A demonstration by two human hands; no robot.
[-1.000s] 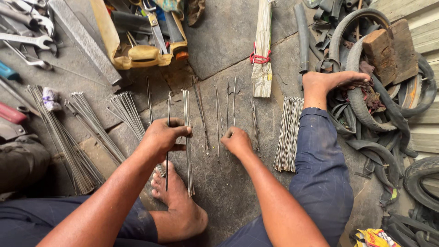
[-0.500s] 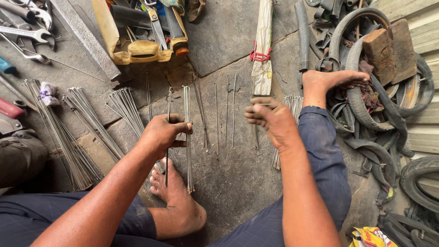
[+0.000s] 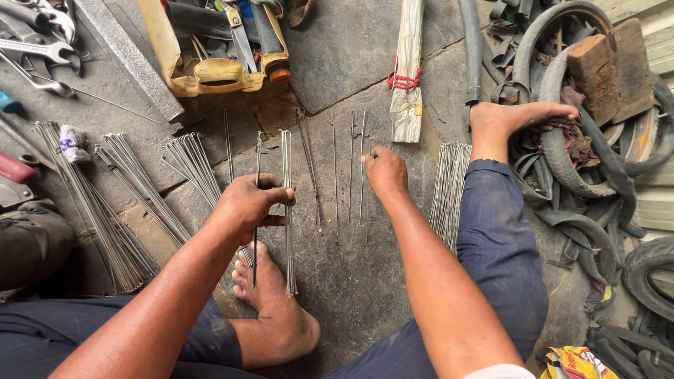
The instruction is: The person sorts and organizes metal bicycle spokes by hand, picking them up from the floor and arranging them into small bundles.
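Note:
My left hand (image 3: 246, 205) is shut on a thin bundle of steel spokes (image 3: 288, 260) and a single spoke (image 3: 255, 263), held upright-lengthwise against the stone floor above my bare left foot (image 3: 274, 309). My right hand (image 3: 385, 172) is curled, its fingertips pinching the upper part of one spoke (image 3: 361, 203) that lies in a row of loose spokes (image 3: 335, 175) on the floor. A larger pile of spokes (image 3: 449, 189) rests beside my right leg.
More spoke bundles (image 3: 133, 175) fan out at the left. A yellow tool tray (image 3: 210, 74), wrenches (image 3: 35, 49) and a metal bar (image 3: 130, 60) lie at the top left. A paper-wrapped bundle with a red band (image 3: 407, 77), tyres (image 3: 583, 161) and a wooden block (image 3: 604, 67) lie to the right.
My right hand swung out toward the spoke pile by my right leg and has come back left to the row of loose spokes. My left hand has kept its grip.

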